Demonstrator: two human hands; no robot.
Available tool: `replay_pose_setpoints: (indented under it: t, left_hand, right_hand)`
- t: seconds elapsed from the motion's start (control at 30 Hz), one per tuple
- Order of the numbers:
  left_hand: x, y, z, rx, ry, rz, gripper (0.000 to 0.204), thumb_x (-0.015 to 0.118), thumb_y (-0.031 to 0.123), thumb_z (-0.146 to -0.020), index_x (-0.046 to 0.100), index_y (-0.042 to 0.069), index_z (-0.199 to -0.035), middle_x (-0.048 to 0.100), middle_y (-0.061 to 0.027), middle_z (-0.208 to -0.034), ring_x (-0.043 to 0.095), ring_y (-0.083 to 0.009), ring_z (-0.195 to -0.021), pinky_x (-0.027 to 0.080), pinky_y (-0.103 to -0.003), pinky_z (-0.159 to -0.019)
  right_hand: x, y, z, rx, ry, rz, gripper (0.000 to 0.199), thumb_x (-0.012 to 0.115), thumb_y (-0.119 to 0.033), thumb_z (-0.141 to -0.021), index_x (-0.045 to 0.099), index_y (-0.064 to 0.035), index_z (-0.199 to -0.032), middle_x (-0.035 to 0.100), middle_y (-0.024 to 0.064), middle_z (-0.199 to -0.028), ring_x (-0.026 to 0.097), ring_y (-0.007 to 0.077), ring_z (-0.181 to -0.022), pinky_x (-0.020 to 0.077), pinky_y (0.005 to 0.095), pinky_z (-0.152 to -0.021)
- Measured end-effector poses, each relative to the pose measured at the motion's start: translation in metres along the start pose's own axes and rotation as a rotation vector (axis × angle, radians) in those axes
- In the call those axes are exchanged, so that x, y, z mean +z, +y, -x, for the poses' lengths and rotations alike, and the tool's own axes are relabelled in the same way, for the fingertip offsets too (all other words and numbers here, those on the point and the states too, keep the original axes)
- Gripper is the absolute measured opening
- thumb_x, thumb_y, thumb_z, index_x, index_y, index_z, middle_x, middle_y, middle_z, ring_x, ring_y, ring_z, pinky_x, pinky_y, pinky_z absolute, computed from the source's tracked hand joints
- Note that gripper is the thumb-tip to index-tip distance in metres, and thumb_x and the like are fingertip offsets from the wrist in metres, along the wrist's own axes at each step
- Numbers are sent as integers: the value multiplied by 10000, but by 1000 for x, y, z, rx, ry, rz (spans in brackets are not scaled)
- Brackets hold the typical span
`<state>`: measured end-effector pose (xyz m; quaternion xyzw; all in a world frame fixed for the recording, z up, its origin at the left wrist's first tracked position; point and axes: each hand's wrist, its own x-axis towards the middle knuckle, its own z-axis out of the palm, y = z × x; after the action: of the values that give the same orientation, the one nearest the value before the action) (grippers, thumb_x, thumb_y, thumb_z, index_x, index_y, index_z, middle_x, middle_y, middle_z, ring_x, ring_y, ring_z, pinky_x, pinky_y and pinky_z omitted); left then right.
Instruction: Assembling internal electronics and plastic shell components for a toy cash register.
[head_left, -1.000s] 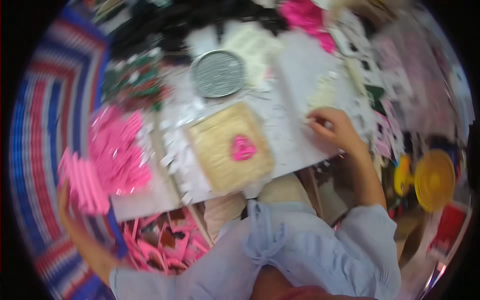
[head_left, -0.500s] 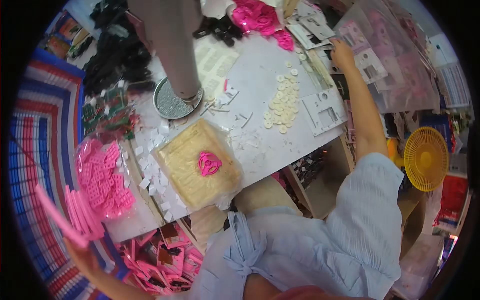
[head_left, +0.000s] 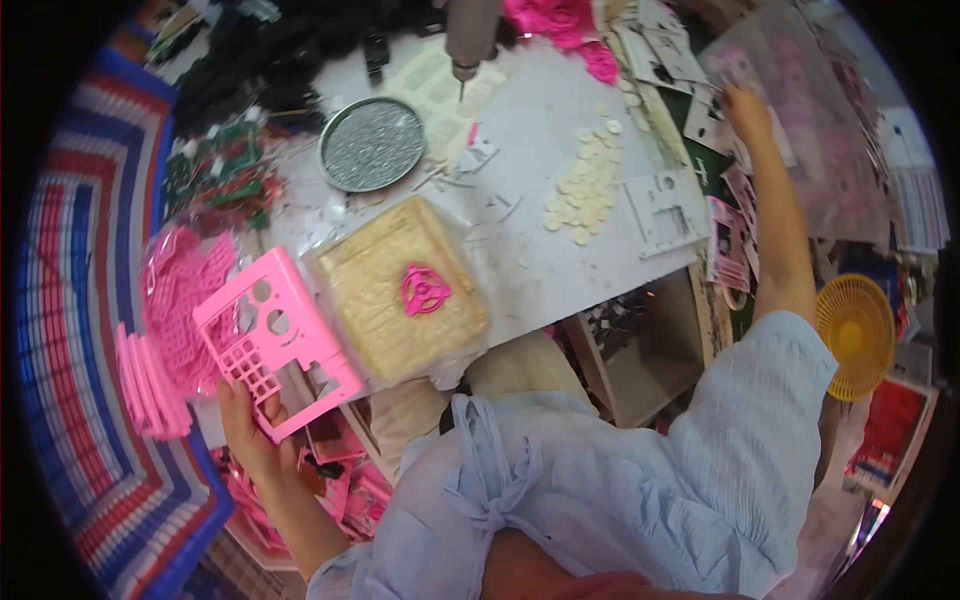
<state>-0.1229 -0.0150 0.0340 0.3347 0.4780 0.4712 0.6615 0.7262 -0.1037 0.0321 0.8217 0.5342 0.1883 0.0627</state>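
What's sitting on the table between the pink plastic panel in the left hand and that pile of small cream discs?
In the head view, a tan square pad with a small pink ring piece on it lies between the pink panel and the cream discs.

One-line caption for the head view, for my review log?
Left hand holds a pink plastic panel beside a tan pad; right hand reaches to sheets across the table.
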Motion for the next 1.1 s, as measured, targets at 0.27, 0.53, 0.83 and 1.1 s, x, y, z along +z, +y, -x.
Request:
replay_pose_setpoints:
  t: [0.27,0.53,0.83,1.1]
  left_hand:
    - [42,-15,5,74,64,-112,230,537,126,-1040,505,62,-1259,603,-34,-900,500,-81,-633,360,-209,-501]
    - [53,-24,14,70,-173,45,595,617,179,-997,310,89,-1498,563,-85,-1165,557,-163,-813,451,-276,-654]
    - [142,-59,23,198,-400,166,948,553,687,-925,139,100,-1544,457,-98,-1386,532,-200,-1183,480,-350,-926]
    - [102,-57,15,-88,-235,306,599,369,480,-1083,437,21,-1461,557,-183,-1418,587,-300,-1267,490,-476,-1051]
  right_hand:
    - [26,-13,-14,10,24,23,165,585,-189,-909,707,-131,-1005,696,189,-1038,673,411,-965,525,526,-827]
    - [-160,-121,10,-43,63,-538,146,632,-149,-948,633,-37,-1042,603,47,-754,565,114,-676,443,281,-637]
    - [-267,-437,122,-331,246,-1203,213,753,-59,-791,652,-73,-978,504,7,-584,467,79,-466,376,256,-458]
    - [-247,-472,133,-706,388,-1443,505,752,-125,-820,573,-17,-1279,657,124,-1060,644,222,-905,508,342,-771]
